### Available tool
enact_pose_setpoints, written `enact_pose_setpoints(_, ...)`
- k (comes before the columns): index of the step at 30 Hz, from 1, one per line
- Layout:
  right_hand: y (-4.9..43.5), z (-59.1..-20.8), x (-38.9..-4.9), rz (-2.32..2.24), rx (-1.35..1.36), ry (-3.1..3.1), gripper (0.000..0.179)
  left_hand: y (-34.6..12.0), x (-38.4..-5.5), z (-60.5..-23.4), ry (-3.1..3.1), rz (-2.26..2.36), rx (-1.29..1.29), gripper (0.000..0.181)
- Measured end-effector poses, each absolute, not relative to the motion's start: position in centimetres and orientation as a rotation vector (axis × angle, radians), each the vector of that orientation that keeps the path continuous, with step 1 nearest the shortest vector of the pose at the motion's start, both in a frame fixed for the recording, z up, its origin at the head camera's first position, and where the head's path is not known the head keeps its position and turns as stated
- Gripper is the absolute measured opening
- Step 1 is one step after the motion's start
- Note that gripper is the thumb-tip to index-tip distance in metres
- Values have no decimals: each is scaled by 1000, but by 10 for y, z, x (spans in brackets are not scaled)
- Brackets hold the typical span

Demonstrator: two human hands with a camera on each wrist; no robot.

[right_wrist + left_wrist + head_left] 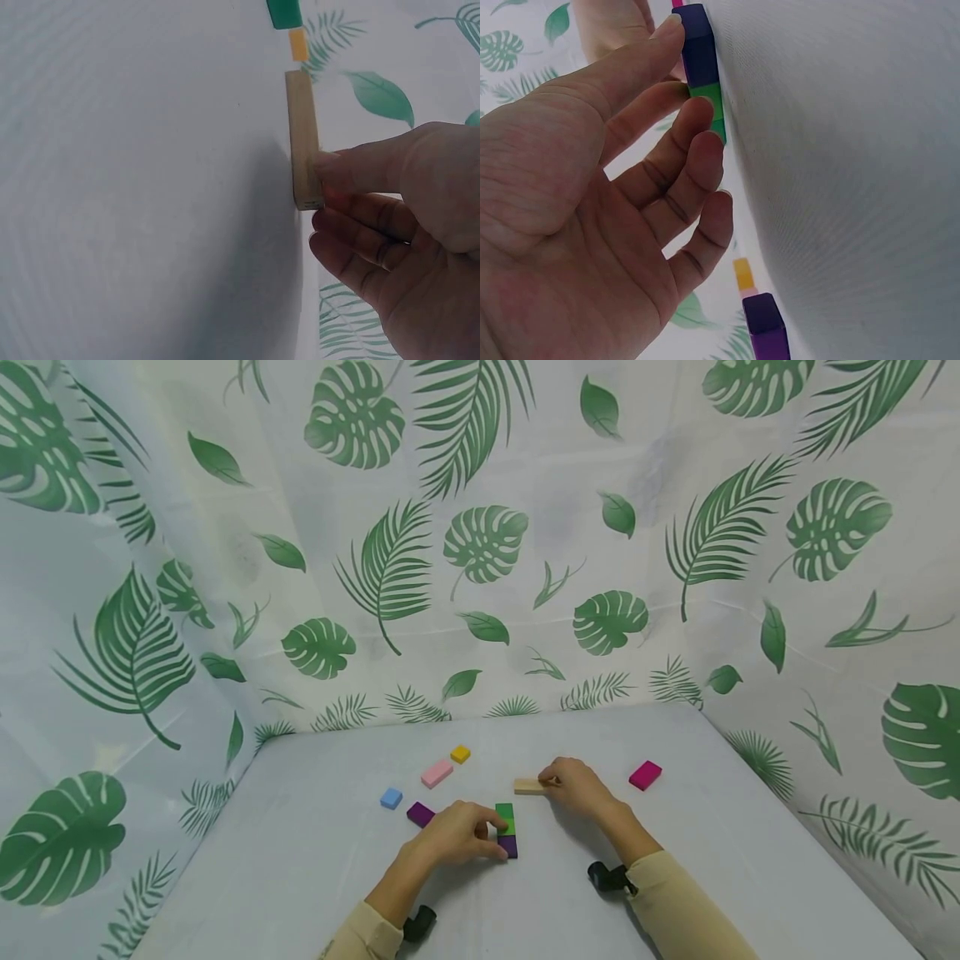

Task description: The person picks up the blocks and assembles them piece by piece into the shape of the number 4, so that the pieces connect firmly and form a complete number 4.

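Observation:
Ahead of my left hand (461, 833) is a short row of blocks: a dark purple block (507, 847) nearest me, a light green block (509, 827) and a darker green block (504, 811) beyond. My left thumb touches the side of the purple block, and the index fingertip is at the light green one; the other fingers are loosely bent. My right hand (577, 787) pinches one end of a plain wooden block (304, 142) between thumb and fingers. That block lies low at the tabletop, beyond and right of the row.
Left of the row lie a purple block (421, 814), a light blue block (391, 798), a pink block (437, 773) and a yellow block (461, 753). A magenta block (645, 775) sits to the right. Leaf-printed curtains (480, 635) surround the white table (300, 860).

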State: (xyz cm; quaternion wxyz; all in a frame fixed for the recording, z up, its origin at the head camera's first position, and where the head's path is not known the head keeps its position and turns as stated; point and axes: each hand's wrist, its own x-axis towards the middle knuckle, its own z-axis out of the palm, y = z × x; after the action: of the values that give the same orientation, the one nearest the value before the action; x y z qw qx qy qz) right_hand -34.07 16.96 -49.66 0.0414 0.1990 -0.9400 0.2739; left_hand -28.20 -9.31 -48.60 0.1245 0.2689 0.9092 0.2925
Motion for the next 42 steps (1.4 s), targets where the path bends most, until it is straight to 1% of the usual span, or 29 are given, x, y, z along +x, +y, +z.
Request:
enact_pose_setpoints(17, 164, -501, -343, 773, 765, -2825, 14, -95, -282, -486, 2648, 851, 799, 41)
enact_pose_setpoints(30, 157, -498, -342, 802, 752, -2849, 15, -95, -282, -485, 2634, 868, 789, 40)
enact_pose_setpoints(42, 147, -493, -335, 777, 758, -2869, 14, -95, -284, -488, 2628, 875, 799, 40)
